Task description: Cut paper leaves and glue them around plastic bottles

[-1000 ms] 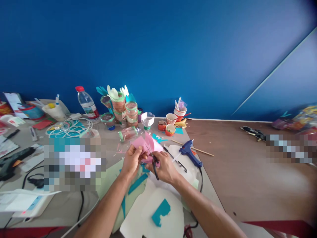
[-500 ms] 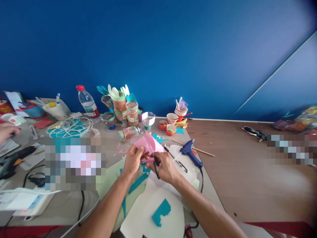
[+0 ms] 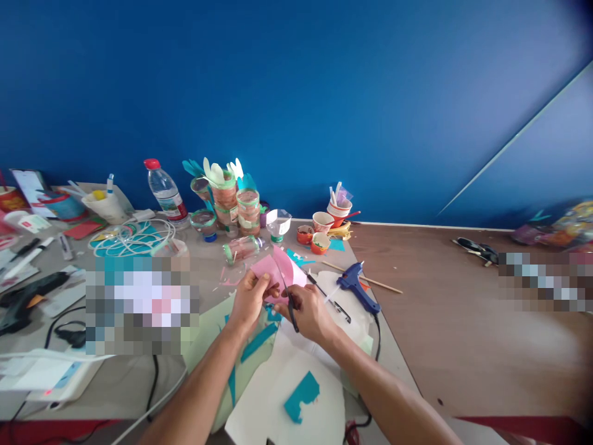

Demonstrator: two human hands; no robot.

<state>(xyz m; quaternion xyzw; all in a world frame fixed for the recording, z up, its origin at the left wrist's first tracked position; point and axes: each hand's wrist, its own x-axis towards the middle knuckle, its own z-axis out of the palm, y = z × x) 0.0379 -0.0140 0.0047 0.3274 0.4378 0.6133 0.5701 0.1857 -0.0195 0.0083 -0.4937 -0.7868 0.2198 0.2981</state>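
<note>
My left hand (image 3: 252, 295) pinches the left side of a sheet of pink paper (image 3: 265, 270), which curls up on its right. My right hand (image 3: 309, 309) is closed around the black handles of a pair of scissors (image 3: 291, 304), their blades lying across the pink paper. Below the hands, a teal paper scrap (image 3: 302, 397) rests on a white sheet (image 3: 273, 402). More teal strips (image 3: 258, 343) lie on pale green paper (image 3: 217, 334) under my left forearm.
To the right lie a blue glue gun (image 3: 356, 286) and a wooden stick (image 3: 382, 283). Behind stand paper cups (image 3: 322, 222), decorated jars (image 3: 225, 191) and a water bottle (image 3: 165, 194). A white cable coil (image 3: 132, 240) and a power strip (image 3: 69, 383) are at left.
The scissor blades look closer together, with the handles squeezed in my right hand. My left hand stays on the pink paper. At far left, another person's hand has left the view.
</note>
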